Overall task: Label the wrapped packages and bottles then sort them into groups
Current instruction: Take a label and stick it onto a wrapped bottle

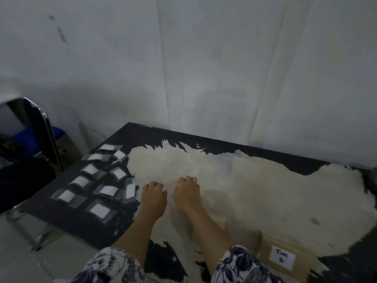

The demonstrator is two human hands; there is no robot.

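Both grips curled, empty: left hand (154,196), right hand (187,190) on fleece (265,190) | labels (100,210) left | package (263,250) right | chair (43,123) far left

In dim light a pale, creased wall (204,68) rises beyond the right hand (187,193), a dark table (114,227) under a white fleecy rug (265,190) lies beneath it, and a chrome-framed chair (24,180) stands on pale floor (24,262) well left of the left hand (154,198).
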